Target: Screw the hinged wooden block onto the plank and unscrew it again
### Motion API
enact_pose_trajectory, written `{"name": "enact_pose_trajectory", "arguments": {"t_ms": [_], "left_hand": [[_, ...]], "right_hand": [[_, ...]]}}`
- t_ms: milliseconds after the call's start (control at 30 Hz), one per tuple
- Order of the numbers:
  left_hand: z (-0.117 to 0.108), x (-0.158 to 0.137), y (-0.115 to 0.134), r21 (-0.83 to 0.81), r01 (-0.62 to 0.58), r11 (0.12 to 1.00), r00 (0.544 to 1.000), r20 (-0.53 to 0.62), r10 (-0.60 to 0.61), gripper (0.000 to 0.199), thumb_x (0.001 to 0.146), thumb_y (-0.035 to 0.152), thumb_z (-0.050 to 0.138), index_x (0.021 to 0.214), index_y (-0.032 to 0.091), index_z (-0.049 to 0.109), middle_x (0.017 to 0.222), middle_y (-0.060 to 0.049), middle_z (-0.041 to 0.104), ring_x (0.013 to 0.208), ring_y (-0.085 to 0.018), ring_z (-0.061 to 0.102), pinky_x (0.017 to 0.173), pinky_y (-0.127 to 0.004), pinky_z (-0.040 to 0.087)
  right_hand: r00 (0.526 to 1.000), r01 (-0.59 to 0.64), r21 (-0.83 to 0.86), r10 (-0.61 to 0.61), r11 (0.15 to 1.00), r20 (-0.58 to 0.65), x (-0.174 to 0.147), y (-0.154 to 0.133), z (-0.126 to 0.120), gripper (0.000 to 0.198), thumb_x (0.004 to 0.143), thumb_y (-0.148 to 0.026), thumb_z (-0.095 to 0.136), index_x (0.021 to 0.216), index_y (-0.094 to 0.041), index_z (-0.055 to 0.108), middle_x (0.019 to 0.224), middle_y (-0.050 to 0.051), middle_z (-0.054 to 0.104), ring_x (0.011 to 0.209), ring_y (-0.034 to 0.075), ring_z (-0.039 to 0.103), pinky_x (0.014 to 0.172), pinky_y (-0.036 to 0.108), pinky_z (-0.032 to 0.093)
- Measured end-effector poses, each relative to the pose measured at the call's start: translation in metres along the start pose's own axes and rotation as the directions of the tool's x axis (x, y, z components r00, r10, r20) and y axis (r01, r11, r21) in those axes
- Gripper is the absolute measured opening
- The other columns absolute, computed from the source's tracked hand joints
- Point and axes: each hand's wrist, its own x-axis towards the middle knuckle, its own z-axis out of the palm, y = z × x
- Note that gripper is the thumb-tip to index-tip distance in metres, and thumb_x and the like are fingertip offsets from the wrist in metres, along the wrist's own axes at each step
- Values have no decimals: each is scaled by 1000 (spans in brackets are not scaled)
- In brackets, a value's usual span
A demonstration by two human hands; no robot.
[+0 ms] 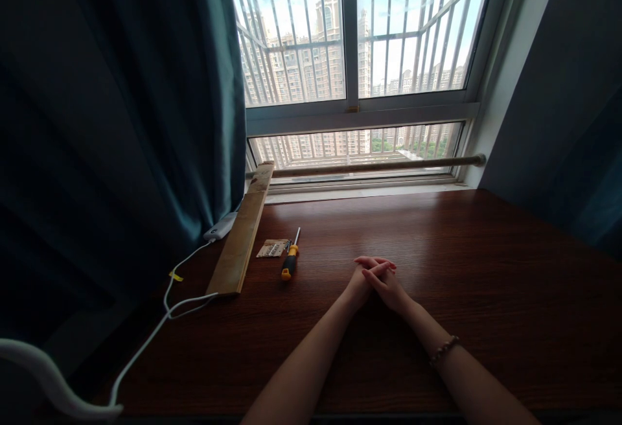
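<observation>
My left hand (358,284) and my right hand (391,289) rest together on the dark wooden tabletop (466,243), clasped with their fingers crossed over one another. No object shows in either hand; the palms are hidden. A beaded bracelet circles my right wrist. To the left of the hands lies a screwdriver (290,263) with a black and yellow handle, its shaft pointing toward the window. Beside it is a small flat packet (273,248) that seems to hold screws or similar metal parts.
A long wooden board (238,243) lies at the left, its far end propped toward the sill. Next to it are a white power strip (221,226) and a white cable (146,342). A blue curtain (194,88) hangs at left; a horizontal rail (379,167) crosses the barred window.
</observation>
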Motion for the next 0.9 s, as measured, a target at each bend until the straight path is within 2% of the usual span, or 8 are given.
{"name": "enact_pose_trajectory", "arguments": {"t_ms": [900], "left_hand": [[0,0,0,21,-4,1000,1000,1,4,25,69,36,62,80,14,61,85,-7,58,89,-24,55,79,-30,42]], "right_hand": [[1000,-1,-5,1,1000,-7,0,-2,0,37,85,-45,43,114,-24,54,108,5,58,104,21,52,92,35,42]]}}
